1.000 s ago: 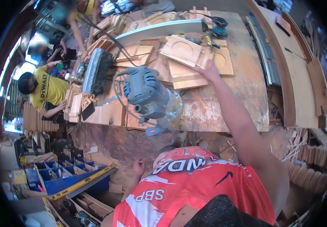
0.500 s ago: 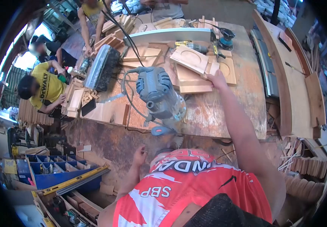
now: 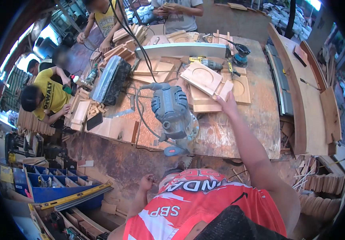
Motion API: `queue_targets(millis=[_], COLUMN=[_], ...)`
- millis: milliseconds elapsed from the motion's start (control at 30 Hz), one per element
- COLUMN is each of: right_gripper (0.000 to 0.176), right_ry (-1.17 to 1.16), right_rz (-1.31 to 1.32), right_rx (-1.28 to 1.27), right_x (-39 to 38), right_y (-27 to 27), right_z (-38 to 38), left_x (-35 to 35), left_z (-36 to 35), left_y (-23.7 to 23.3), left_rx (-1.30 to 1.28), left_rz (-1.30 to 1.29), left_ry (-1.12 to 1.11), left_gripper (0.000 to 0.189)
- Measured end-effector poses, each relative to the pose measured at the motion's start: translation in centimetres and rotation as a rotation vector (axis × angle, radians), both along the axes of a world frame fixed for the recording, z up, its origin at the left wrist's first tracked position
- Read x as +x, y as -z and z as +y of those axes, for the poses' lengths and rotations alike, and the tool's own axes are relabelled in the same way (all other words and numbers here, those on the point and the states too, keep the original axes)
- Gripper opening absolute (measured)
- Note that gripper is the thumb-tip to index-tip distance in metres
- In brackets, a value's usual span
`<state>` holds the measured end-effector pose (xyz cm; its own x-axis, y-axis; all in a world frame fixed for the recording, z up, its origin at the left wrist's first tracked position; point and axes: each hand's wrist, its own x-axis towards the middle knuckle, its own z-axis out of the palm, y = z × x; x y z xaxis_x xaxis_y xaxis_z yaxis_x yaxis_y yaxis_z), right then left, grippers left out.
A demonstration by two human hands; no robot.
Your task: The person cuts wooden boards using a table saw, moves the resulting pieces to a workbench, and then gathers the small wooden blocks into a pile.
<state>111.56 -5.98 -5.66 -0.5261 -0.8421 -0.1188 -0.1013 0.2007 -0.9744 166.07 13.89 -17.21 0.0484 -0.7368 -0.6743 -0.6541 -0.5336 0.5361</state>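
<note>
My right hand [image 3: 228, 105] reaches across the workbench and grips the near end of a wooden board [image 3: 205, 76] with a shallow round recess and a groove across it. The board lies tilted over other wooden pieces; another board with a round recess [image 3: 241, 89] rests beside it. My left hand [image 3: 147, 183] hangs low in front of the bench, near my red jersey, with loosely bent fingers and nothing visible in them. Between my hands and the far side, a grey corded router [image 3: 170, 107] stands on the bench.
A clear-lidded case [image 3: 107, 82], a yellow drill [image 3: 204, 62], a sander [image 3: 241, 54] and a long metal bar [image 3: 182, 49] lie on the workbench [image 3: 256, 132]. Cables hang over it. People work at the left and far sides. A blue bin [image 3: 56, 188] stands lower left.
The view has shifted, so the bench sits slightly lower and farther right. My right hand still grips the board, which stays in about the same place on the stack. The left hand stays low.
</note>
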Motion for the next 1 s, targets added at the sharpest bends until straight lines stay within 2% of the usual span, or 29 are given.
queue_targets(millis=[33, 100, 167, 267, 300, 333, 367, 433, 467, 533, 667, 733, 833, 1000], right_gripper=[0.088, 0.088, 0.085, 0.074, 0.071, 0.069, 0.067, 0.063, 0.063, 0.057, 0.053, 0.057, 0.056, 0.055], right_ry=[-0.03, -0.063, -0.124, -0.147, -0.155, -0.158, -0.161, -0.173, -0.205, -0.185, -0.18, -0.139, -0.145, -0.164], right_rz=[-0.025, -0.047, 0.146, 0.307, 0.348, 0.298, 0.25, 0.112, 0.117, 0.282, 0.214, 0.102, 0.135, 0.13], right_rx=[0.018, 0.036, 0.067, -0.061, -0.071, -0.033, 0.008, 0.034, 0.023, -0.163, -0.135, -0.077, -0.077, -0.107], right_x=[-0.3, -0.8, -1.0, -0.7, -0.4, -0.5, -0.2, 0.7, 0.9, 0.9, 0.2, 0.2, 0.5, -0.6], right_y=[0.3, 0.5, 0.3, 2.7, 3.3, 4.7, 6.0, 7.0, 7.7, 9.4, 9.5, 9.0, 8.7, 10.3], right_z=[0.4, 1.9, 5.0, 9.8, 11.5, 12.9, 14.1, 16.4, 16.7, 16.4, 15.4, 15.5, 15.5, 15.7], left_x=[-0.1, 1.6, 2.5, 2.8, 2.8, 2.8, 2.3, 0.5, 0.6, 0.9, -0.4, -0.4, -1.1, 1.8], left_z=[0.0, 0.4, 0.2, -0.1, -0.1, -0.2, -0.4, -1.4, -1.9, -2.9, -4.6, -4.9, -4.1, -0.4], left_y=[0.1, 3.9, 6.3, 7.0, 7.1, 7.0, 6.0, 2.0, 2.7, 4.5, 3.1, 4.2, 1.5, 3.0], left_rx=[-0.006, -0.099, -0.193, -0.249, -0.335, -0.415, -0.416, -0.168, -0.175, -0.101, -0.09, -0.282, -0.277, -0.249], left_rz=[0.069, 0.101, 0.131, 0.073, -0.008, -0.095, -0.103, -0.12, -0.118, -0.181, -0.067, 0.063, 0.053, -0.014], left_ry=[-0.046, -0.029, -0.027, -0.014, 0.085, 0.183, 0.14, 0.124, 0.092, 0.199, 0.119, 0.192, 0.145, 0.186], left_gripper=[0.041, 0.044, 0.046, 0.052, 0.054, 0.057, 0.057, 0.06, 0.06, 0.061, 0.059, 0.057, 0.052, 0.046])
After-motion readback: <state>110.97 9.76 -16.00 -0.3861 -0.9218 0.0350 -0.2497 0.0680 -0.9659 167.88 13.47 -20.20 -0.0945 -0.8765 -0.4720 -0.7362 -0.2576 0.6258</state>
